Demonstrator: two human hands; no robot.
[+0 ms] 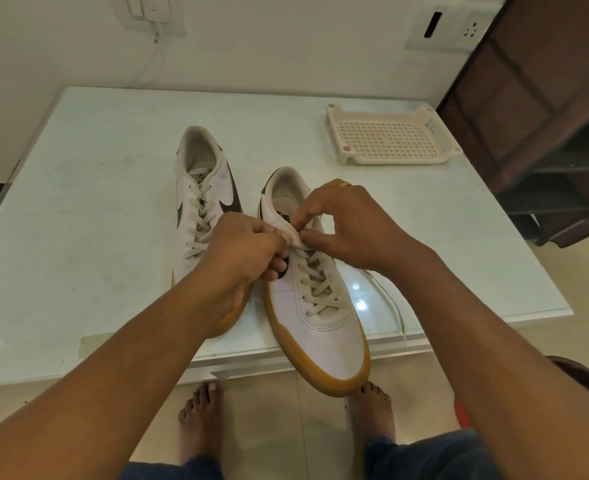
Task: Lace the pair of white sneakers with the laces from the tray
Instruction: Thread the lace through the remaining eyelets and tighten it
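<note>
Across mid-frame: pale table [78,202]. Centre-left on it, one laced sneaker [199,188]; centre, second sneaker [321,327], toe overhanging the near edge. Upper right: perforated tray [390,160]. Over the second sneaker's tongue: left hand [248,251] and right hand [348,226], fingers curled, both pinching the lace [295,239] at its top eyelets.

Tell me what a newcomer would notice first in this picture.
Mid-frame, the left hand and the right hand pinch the lace at the top of the nearer sneaker, whose gum toe overhangs the table edge. The other sneaker, already laced, stands to its left; a perforated tray sits at the far right corner.
</note>
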